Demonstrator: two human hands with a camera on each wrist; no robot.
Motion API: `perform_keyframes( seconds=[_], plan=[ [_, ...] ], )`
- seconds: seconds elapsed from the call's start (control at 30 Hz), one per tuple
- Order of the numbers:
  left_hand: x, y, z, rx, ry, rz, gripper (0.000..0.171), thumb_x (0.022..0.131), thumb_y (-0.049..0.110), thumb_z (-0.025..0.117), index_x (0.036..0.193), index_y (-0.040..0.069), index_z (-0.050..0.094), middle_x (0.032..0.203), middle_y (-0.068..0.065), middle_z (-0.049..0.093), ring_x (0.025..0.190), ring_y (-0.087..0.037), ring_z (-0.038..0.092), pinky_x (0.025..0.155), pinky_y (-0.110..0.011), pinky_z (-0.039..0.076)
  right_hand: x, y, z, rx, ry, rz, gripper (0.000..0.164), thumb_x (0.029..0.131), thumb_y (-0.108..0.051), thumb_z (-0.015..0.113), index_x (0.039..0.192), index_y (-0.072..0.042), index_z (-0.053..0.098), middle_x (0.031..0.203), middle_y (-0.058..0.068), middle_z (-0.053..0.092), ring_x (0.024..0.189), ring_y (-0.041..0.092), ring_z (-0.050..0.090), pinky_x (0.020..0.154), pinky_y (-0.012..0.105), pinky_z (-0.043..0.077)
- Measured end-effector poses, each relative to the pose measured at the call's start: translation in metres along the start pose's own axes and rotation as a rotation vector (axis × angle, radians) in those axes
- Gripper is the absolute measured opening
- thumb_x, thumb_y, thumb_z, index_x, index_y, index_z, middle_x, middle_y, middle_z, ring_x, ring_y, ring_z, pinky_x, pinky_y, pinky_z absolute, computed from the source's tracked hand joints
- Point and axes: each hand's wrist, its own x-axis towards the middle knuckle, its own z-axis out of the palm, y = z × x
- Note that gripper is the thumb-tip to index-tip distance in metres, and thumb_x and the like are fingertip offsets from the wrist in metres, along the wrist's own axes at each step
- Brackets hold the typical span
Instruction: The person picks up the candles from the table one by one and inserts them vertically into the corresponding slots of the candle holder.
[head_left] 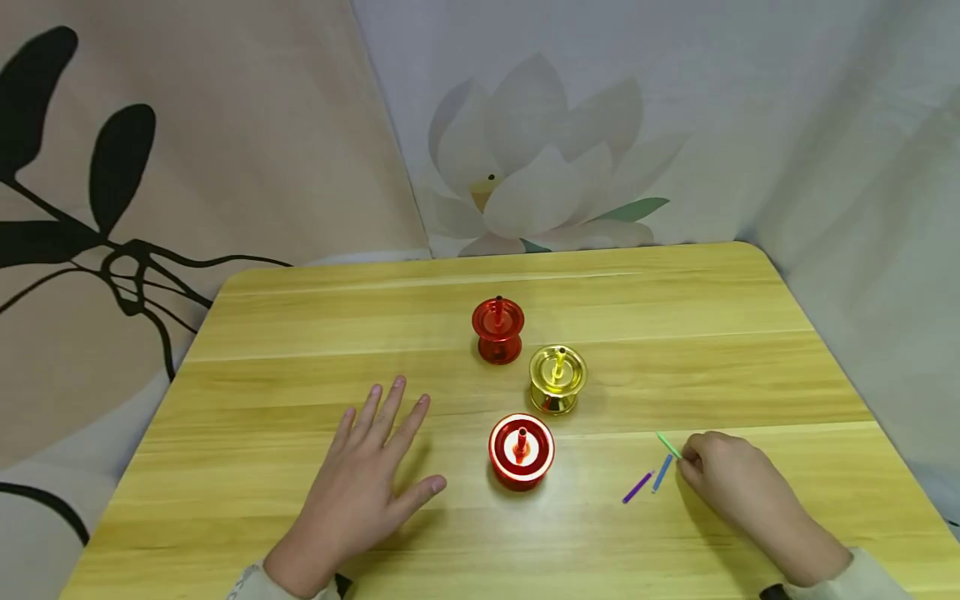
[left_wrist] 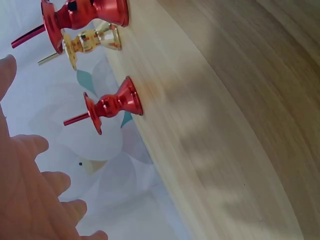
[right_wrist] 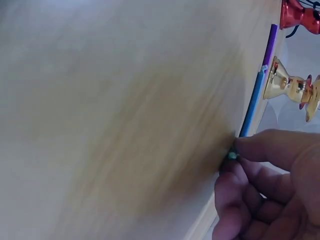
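Nearest, the left hand (head_left: 360, 483) lies flat on the wooden counter (head_left: 300, 333) with its fingers spread wide and straight, holding nothing. The right hand (head_left: 738, 487) rests on the counter at the other side, fingers curled, pinching the end of a thin green stick (head_left: 667, 444) between thumb and fingertips; in the right wrist view only a small green tip (right_wrist: 232, 156) shows at the fingers (right_wrist: 270, 150). The stick is slender, bright green and straight, slanting up and away from the hand, its far end free above or on the wood; which, cannot be told.

Just beside it lie a blue stick (head_left: 662, 472) and a purple stick (head_left: 637, 487), both equally thin, flat on the counter and close to each other.

Between the hands stands a red spool-shaped holder (head_left: 521, 451) with a white inner ring and a red stick upright in its middle. Further back and slightly right is a shiny gold holder (head_left: 557, 379) carrying a yellow stick, and beyond that a second red holder (head_left: 498, 330) with a red stick. All three are upright, waisted and metallic, near one another but apart.

Behind the counter hangs a cloth printed with a pale lotus (head_left: 540, 175).
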Motion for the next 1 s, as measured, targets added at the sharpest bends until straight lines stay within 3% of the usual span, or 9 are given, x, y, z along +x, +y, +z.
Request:
perform_keyframes(
  seconds=[0.27,0.67,0.87,1.0],
  plan=[
    [0.001,0.001,0.006,-0.042,0.004,0.015,0.089,0.094,0.066,0.054,0.162,0.022,0.018,0.168,-0.009,0.003,0.152,-0.037,0.012,0.118,-0.056,0.026,-0.003,0.001,-0.002,0.023,-0.021,0.048,0.008,0.084,-0.008,0.069,0.076,-0.010,0.069,0.067,-0.005,0.056,0.060,0.012,0.046,0.054,0.033,0.046],
    [0.001,0.000,0.008,-0.065,0.010,0.013,0.089,0.094,0.065,0.054,0.162,0.020,0.019,0.167,-0.014,0.013,0.151,-0.039,0.015,0.117,-0.057,0.028,-0.007,0.001,-0.004,0.069,0.026,0.069,0.008,0.083,-0.011,0.067,0.078,-0.007,0.063,0.065,-0.006,0.055,0.056,0.011,0.045,0.051,0.029,0.044],
    [0.007,0.001,0.010,-0.213,-0.025,-0.085,0.103,0.090,0.060,0.067,0.163,0.013,0.012,0.167,-0.008,0.013,0.148,-0.033,0.027,0.111,-0.054,0.040,-0.009,-0.001,-0.004,0.091,0.077,0.065,0.010,0.081,-0.011,0.068,0.076,-0.010,0.059,0.063,-0.007,0.054,0.055,0.010,0.044,0.049,0.027,0.041],
    [0.013,-0.001,0.012,-0.305,-0.020,-0.153,0.107,0.087,0.056,0.073,0.163,0.014,0.010,0.166,-0.007,0.020,0.144,-0.033,0.036,0.109,-0.054,0.042,-0.009,-0.002,-0.005,0.104,0.104,0.061,0.010,0.082,-0.010,0.068,0.076,-0.010,0.060,0.065,-0.007,0.056,0.056,0.009,0.045,0.049,0.026,0.042]
  ],
)
